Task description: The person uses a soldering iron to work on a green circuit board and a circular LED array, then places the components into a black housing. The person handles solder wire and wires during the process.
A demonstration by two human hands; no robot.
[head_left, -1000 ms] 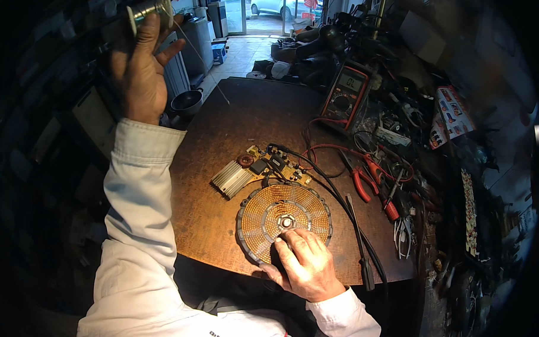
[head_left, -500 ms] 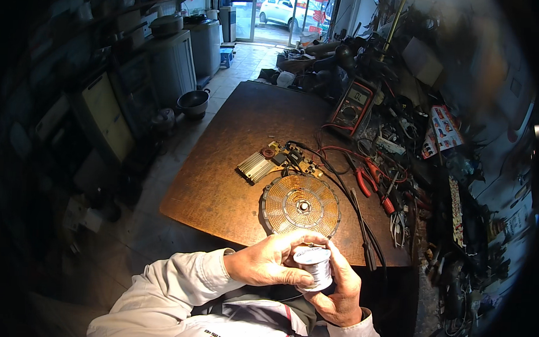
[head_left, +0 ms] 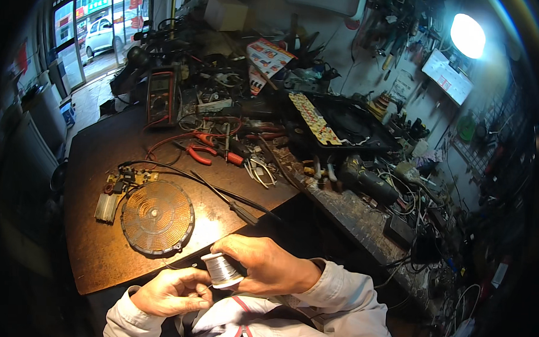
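Note:
My right hand [head_left: 272, 266] is wrapped round a spool of silvery solder wire [head_left: 221, 271], held tilted just off the table's near edge, above my lap. Close against the spool's left side is my left hand [head_left: 173, 293], its fingers curled and pinched together. Anything between those fingertips is too small to make out. Beyond my hands, a round copper induction coil [head_left: 158, 209] lies flat on the brown table [head_left: 94, 260]. A circuit board [head_left: 140, 176] with a finned heat sink [head_left: 106, 208] adjoins the coil's upper left.
Red-handled pliers [head_left: 199, 155], a dark-handled screwdriver-like tool [head_left: 243, 214] and black cables lie right of the coil. A multimeter [head_left: 160, 96] stands at the table's back. Along the right runs a cluttered bench [head_left: 351, 210] with a black cooker housing [head_left: 366, 121]. A bright lamp [head_left: 467, 36] shines above.
The view has swung to the right. My left hand has come off the spool's top and now pinches beside it; my right hand alone holds the spool.

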